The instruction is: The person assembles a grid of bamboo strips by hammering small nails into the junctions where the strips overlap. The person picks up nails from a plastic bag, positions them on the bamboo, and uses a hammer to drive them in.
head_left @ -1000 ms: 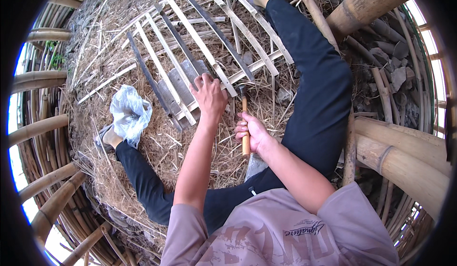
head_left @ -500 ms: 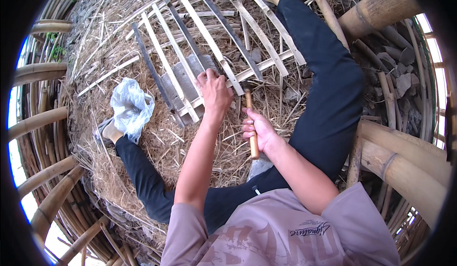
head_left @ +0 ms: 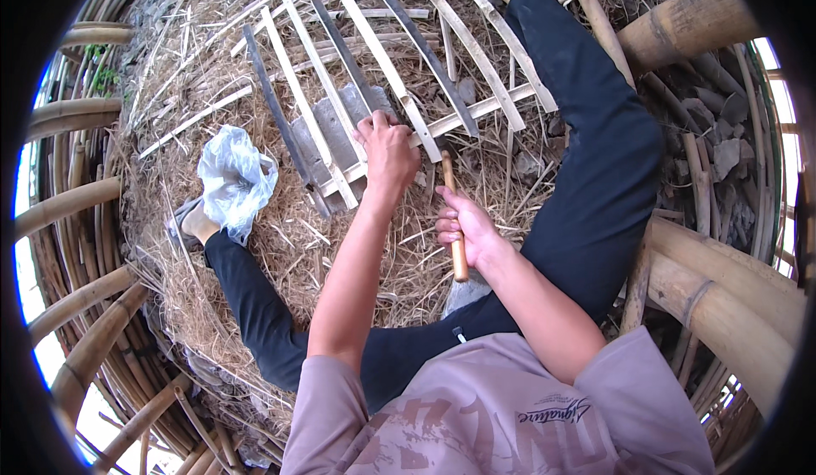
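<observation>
Thin bamboo slats, some pale (head_left: 381,54) and some dark (head_left: 416,40), lie side by side across a pale crosspiece (head_left: 491,105) on the ground. My left hand (head_left: 389,154) is closed at the near end of a dark slat, where it meets the crosspiece. Its fingertips are bent over the joint, and what they pinch is partly hidden. To its right, my right hand (head_left: 467,224) grips the wooden handle of a hammer (head_left: 459,258), held lengthwise just below the slat ends. The hammer's head is hard to make out now.
Under the slats sits a flat grey slab (head_left: 347,127) on straw-covered ground. A crumpled clear plastic bag (head_left: 234,182) lies by my foot at left. My outstretched leg (head_left: 586,161) borders the slats at right. Thick bamboo poles (head_left: 697,20) and broken stones (head_left: 727,152) stand beyond it.
The whole view has shifted slightly, with the slats a little further right and up. The dark hammer head seen earlier no longer shows clearly. Both hands keep their holds.
</observation>
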{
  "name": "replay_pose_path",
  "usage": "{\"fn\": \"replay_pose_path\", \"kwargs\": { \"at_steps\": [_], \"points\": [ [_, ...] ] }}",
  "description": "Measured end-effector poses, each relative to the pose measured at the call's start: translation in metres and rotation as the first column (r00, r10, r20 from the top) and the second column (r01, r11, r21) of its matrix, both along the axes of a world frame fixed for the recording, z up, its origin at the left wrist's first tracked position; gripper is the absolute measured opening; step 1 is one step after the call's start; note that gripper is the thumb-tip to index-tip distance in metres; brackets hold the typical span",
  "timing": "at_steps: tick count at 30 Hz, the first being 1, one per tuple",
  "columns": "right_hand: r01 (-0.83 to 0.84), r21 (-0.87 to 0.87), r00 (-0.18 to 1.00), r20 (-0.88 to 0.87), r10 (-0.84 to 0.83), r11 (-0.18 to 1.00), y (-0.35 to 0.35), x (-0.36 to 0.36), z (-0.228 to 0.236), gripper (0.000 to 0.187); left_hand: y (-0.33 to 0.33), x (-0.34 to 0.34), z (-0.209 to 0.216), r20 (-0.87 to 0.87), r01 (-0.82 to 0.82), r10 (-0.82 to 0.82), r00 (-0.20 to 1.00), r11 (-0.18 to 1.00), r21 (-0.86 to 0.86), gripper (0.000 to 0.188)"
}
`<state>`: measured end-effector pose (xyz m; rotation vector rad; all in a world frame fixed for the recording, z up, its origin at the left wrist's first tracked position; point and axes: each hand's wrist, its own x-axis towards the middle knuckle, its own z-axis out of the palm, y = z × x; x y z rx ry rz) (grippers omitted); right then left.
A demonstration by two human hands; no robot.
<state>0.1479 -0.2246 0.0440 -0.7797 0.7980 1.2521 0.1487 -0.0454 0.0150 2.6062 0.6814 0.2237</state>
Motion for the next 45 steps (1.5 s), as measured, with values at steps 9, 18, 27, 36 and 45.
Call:
{"fn": "replay_pose_path", "kwargs": {
  "at_steps": [9,18,27,36,45],
  "points": [
    [-0.106,0.013,0.994,-0.002,0.106,0.994,-0.004,-0.005,0.013,0.028,0.012,-0.009,-0.002,-0.011,0.004,-0.004,1.0,0.999,-0.035,0.024],
    [-0.076,-0.079,0.994,-0.09,0.069,0.994,0.001,-0.007,0.004,0.016,0.005,0.001,0.016,-0.168,0.006,-0.026,0.985,0.993,-0.115,0.029],
    [0.003,-0.054,0.987,-0.159,-0.012,0.999,-0.002,-0.008,0.004,0.02,0.001,0.004,0.016,-0.219,-0.005,0.004,0.976,1.0,-0.004,0.024],
    [0.009,-0.062,0.989,-0.147,-0.018,0.998,-0.001,-0.011,0.002,0.019,-0.001,-0.017,0.012,-0.031,0.019,-0.021,0.999,0.998,-0.064,0.022],
    [-0.011,-0.084,0.996,-0.089,0.003,0.996,0.002,-0.014,0.004,0.016,-0.001,-0.023,0.02,-0.205,0.061,-0.04,0.978,0.994,0.095,0.044]
  ]
}}
